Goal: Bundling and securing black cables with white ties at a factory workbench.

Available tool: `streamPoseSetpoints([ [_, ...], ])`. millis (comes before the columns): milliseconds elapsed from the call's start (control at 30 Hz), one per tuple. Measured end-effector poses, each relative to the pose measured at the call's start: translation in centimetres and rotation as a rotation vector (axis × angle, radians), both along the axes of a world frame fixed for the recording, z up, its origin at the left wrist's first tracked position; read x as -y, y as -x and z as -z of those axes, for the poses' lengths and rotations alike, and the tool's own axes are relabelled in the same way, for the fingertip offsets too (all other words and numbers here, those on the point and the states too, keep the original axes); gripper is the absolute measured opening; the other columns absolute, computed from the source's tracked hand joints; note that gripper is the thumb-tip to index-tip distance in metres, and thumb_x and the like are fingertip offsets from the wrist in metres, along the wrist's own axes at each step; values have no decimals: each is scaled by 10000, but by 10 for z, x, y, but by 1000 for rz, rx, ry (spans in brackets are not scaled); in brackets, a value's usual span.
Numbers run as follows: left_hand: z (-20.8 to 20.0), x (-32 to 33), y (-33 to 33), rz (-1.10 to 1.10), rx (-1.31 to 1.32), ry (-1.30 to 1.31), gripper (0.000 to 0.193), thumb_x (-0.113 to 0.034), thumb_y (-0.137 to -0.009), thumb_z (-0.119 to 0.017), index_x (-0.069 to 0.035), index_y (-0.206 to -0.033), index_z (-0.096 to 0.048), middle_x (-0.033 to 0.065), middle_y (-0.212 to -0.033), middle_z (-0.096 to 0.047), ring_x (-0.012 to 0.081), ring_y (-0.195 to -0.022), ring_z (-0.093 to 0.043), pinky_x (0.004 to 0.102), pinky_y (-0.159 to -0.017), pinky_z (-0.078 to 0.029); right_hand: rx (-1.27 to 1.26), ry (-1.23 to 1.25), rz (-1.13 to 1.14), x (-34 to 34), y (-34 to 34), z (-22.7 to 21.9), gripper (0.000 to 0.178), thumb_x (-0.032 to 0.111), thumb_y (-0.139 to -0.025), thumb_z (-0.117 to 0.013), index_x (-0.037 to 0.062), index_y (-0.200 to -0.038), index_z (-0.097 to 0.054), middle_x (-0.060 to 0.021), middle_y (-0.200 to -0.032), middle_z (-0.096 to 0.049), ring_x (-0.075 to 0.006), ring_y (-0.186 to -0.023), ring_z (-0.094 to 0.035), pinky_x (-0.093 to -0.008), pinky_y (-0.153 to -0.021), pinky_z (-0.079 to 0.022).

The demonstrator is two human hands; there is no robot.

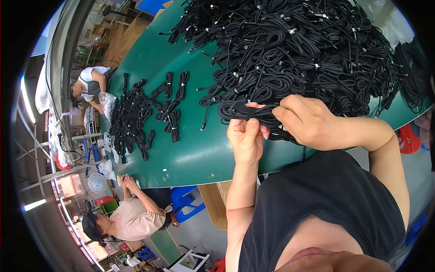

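Observation:
A coiled black cable (232, 110) is held over the front edge of the green table. My left hand (248, 136) grips it from below, thumb on top and fingers curled around the coil. My right hand (307, 121) is closed on the same coil at its right side, fingertips pinched together. Just what the right fingertips pinch is partly hidden by the hand. Right behind my hands rises a large heap of black cables (281, 54), many looped, with small silver connectors showing.
Bundled black cables (131, 118) lie in a smaller pile on the left of the green table (195, 149). Two people work along its far left side, one (131, 213) nearer. Blue stool (186, 204) and cardboard box (213, 204) stand below; a red stool (409, 138) is at right.

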State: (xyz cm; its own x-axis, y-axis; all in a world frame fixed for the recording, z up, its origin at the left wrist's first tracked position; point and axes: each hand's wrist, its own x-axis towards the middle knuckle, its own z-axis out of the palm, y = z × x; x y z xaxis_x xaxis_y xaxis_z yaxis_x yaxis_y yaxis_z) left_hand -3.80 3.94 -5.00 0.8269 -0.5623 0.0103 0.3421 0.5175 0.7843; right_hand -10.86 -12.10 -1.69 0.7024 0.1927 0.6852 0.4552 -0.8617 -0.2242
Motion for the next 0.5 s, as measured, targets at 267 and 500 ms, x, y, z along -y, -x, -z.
streamPoseSetpoints([
  [267, -4, -3, 1, 81, 41, -57, 457, -180, -860, -581, 60, -1219, -429, 130, -1025, -570, 174, -925, -555, 288, -852, -429, -110, -188, -78, 10, -2, -26, 360, 286, -732, -671, 32, -959, -556, -74, -865, -529, -198, -712, -576, -287, -553, -477],
  [500, -6, -3, 8, 605, 15, 58, 550, -325, -884, -520, 60, -1250, -378, 159, -948, -565, 266, -816, -614, 351, -733, -505, -833, -933, -323, 17, -21, -26, 353, 167, -820, -628, -23, -1104, -540, -91, -934, -549, -82, -647, -546, -213, -530, -444],
])
